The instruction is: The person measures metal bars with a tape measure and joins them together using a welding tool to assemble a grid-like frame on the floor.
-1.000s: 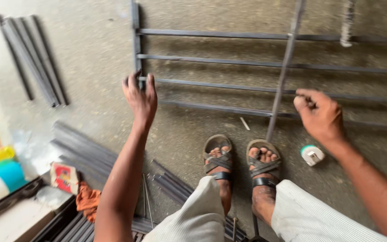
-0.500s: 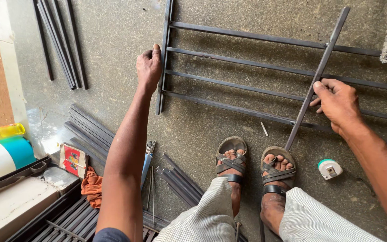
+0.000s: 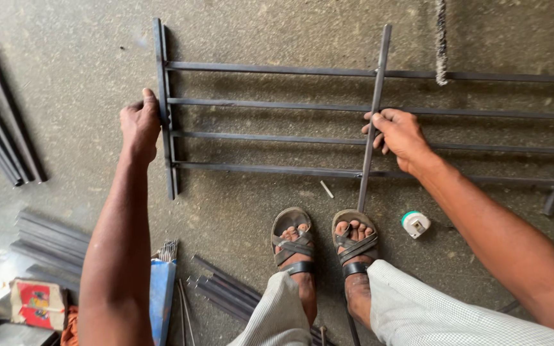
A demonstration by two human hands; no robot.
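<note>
A dark metal grille frame [image 3: 277,136] of several long horizontal bars lies flat on the concrete floor. My left hand [image 3: 139,125] grips the upright end bar [image 3: 161,70] at the frame's left side. My right hand [image 3: 400,136] is closed around a loose metal bar [image 3: 379,70] that lies across the horizontal bars, nearly upright in view, its lower end near my right sandal [image 3: 355,238]. My two feet in sandals stand just below the frame.
A small white and green tape measure [image 3: 415,223] lies right of my feet. Loose dark rods [image 3: 1,128] lie at the far left, more bars [image 3: 46,240] at lower left. A blue pack of thin rods [image 3: 163,288] and a red packet [image 3: 36,302] sit beside my left arm.
The view has shifted so the frame sits lower and more central. My right hand has slid the loose bar leftward and more upright across the frame. My left hand stays on the end bar.
</note>
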